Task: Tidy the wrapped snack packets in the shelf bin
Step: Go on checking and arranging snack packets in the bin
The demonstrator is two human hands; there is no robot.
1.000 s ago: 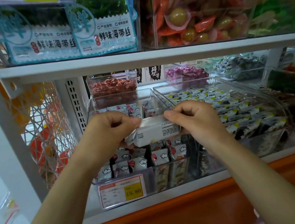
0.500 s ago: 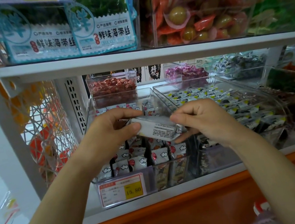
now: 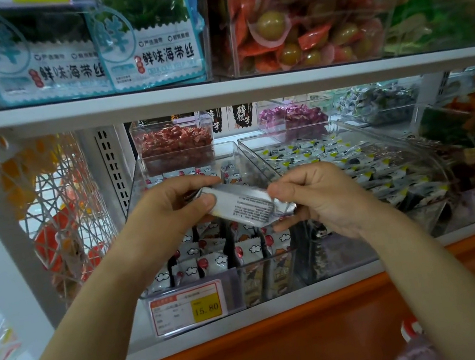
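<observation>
I see my left hand point(image 3: 169, 214) pinching the silver packet point(image 3: 247, 209) at its nine o'clock end and my right hand point(image 3: 324, 196) pinching the crimped three o'clock end, held just above the clear bin point(image 3: 135, 190) of cloud-print packets point(image 3: 212, 262). I judge it light, crinkly, slick and soft inside; fingers hold best on the flat end seams

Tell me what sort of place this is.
Most likely a shop's snack aisle. Clear plastic bins of small wrapped snack packets sit on a white shelf, a white-and-yellow price tag reading 15.80 is fixed to one bin, and blue-and-white seaweed bags stand on the shelf above.
</observation>
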